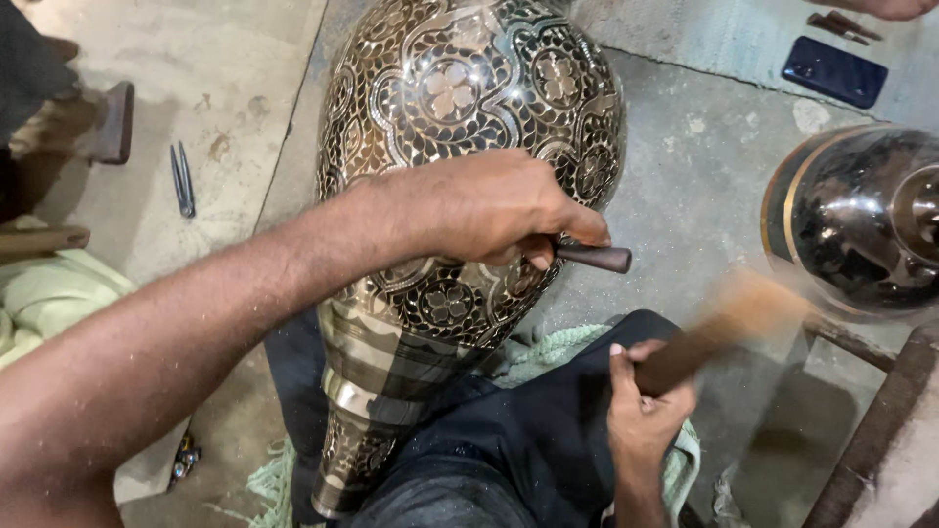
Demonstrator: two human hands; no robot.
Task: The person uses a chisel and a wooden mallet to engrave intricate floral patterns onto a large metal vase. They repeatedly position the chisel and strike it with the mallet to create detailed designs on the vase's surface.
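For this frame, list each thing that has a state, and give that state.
Engraved metal vase: lying tilted across the lap.
Left hand: closed on a chisel, resting on the vase.
Right hand: gripping a wooden mallet, motion-blurred.
Phone: flat on the floor, screen dark.

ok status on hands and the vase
Left hand grips chisel on engraved vase. Right hand swings blurred mallet. Nothing blocking.

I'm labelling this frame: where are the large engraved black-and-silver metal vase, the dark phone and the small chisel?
Large engraved black-and-silver metal vase (460, 88), head view, upper flower-patterned belly.
Dark rectangular phone (834, 70), head view, middle of its back.
Small dark-handled chisel (597, 257), head view, protruding end.
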